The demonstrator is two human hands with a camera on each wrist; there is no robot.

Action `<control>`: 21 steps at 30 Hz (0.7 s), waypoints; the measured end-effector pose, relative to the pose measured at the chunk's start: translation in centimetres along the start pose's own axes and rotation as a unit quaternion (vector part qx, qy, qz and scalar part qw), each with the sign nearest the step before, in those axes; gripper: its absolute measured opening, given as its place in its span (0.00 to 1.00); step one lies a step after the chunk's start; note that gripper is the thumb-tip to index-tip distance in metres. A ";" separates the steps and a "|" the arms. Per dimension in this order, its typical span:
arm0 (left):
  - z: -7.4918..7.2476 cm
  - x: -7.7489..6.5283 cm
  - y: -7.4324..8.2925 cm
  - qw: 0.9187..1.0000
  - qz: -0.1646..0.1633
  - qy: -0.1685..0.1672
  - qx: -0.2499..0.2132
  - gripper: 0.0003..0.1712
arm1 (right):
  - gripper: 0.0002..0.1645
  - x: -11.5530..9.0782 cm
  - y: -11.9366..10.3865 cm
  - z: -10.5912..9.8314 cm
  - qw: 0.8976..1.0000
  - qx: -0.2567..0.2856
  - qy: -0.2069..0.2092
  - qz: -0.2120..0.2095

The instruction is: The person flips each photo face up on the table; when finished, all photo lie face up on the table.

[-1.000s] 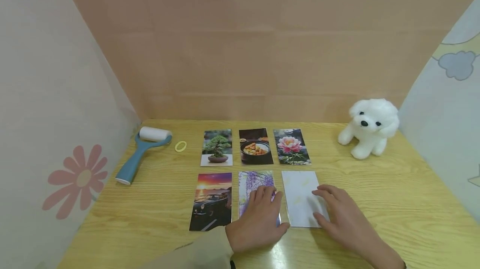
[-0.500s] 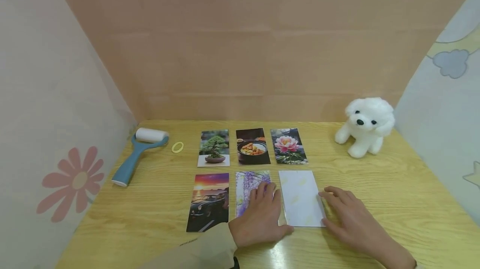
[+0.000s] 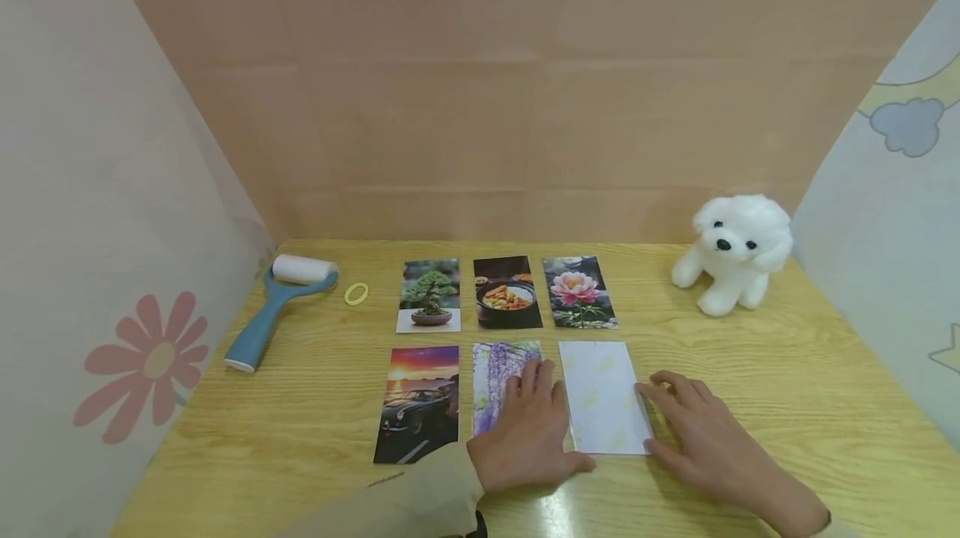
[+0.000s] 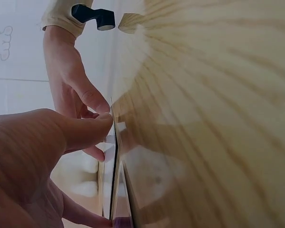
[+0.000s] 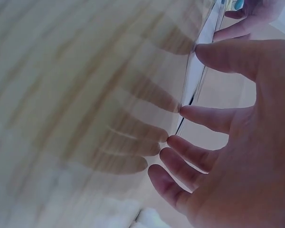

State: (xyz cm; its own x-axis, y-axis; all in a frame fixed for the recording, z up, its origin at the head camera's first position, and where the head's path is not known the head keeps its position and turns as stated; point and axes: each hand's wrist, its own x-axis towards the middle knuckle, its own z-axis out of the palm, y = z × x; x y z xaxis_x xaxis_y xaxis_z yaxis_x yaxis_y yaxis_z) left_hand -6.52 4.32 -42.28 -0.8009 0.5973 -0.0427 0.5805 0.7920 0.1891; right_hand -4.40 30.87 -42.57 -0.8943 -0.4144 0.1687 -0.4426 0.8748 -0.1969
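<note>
A white-backed card [image 3: 606, 405] with faint yellowish marks lies flat between my hands in the head view. My left hand [image 3: 527, 442] reaches over the wisteria photo card [image 3: 497, 380], partly covering it, with fingertips by the white card's left edge and the thumb at its near left corner. Along the right edge, the fingertips of my right hand [image 3: 705, 442] touch or nearly touch the card. In the right wrist view those fingers [image 5: 209, 118] are spread and gently bent. The left thumb [image 4: 88, 130] meets the card's edge in the left wrist view.
Left of the wisteria card lies a car-at-sunset card [image 3: 418, 405]. Behind are bonsai [image 3: 430, 296], food-bowl [image 3: 507, 295] and pink-flower [image 3: 579, 292] cards. A blue lint roller [image 3: 273, 309] and yellow ring [image 3: 356, 294] lie left; a white plush dog [image 3: 735, 251] sits right.
My right fingers have moved from over the white card to its right edge. My left hand has shifted slightly right, towards the card's left edge. The view has shifted a little.
</note>
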 end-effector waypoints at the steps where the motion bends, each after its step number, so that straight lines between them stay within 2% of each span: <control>1: 0.0 0.0 0.0 1.000 0.003 0.001 0.002 0.55 | 0.39 0.0 0.0 0.0 1.000 0.001 -0.002 0.001; 8: -0.1 0.3 0.1 1.000 0.000 -0.011 -0.017 0.53 | 0.40 -0.1 0.1 0.3 0.999 -0.002 0.033 -0.021; 12: -0.1 0.4 0.4 0.999 -0.019 -0.001 -0.041 0.49 | 0.40 -0.1 0.1 0.3 1.000 0.003 0.027 -0.015; 16: -0.2 0.4 0.6 0.998 -0.048 0.006 -0.043 0.50 | 0.40 -0.1 0.0 0.3 1.000 0.004 0.020 -0.006; 21: -0.2 0.3 0.6 0.999 -0.045 0.004 -0.029 0.50 | 0.40 -0.1 -0.1 0.3 1.000 0.004 0.009 0.006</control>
State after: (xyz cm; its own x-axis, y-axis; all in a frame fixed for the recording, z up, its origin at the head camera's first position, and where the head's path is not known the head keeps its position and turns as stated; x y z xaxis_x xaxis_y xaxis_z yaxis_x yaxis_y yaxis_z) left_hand -6.42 4.94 -42.01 -0.8508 0.5228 -0.0537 0.4970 0.8337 0.2408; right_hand -4.26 30.81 -42.82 -0.8982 -0.3997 0.1831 -0.4327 0.8777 -0.2061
